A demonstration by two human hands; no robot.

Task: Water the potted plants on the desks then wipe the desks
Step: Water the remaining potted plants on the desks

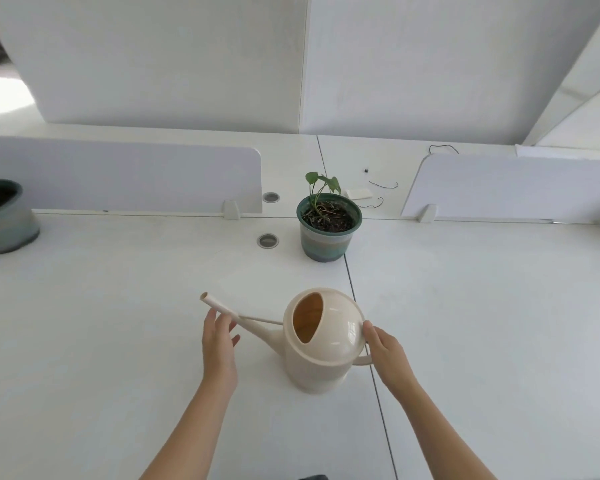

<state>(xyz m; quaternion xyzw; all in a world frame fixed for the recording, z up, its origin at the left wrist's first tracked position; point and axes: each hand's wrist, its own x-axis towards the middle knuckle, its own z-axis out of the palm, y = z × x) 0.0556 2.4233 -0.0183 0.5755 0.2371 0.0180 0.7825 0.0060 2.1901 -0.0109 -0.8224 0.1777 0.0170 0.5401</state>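
A cream watering can (321,355) stands on the white desk (118,323) in front of me, its long spout pointing left. My left hand (219,344) is beside the spout with straight fingers, the fingertips touching it near its tip. At the can's right side, my right hand (387,355) covers the handle, thumb against the dome; its fingers are hidden. Behind the can stands a potted plant (328,223), a small green sprout in a green-rimmed glazed pot. A second pot (4,220) sits at the far left edge, its plant cut off by the frame.
Low white divider panels (125,174) (513,185) run across the back of the desk. Two round cable grommets (267,240) lie left of the plant. A thin black wire (383,186) and a small white block (358,193) lie beyond. A seam (364,327) splits the two desktops.
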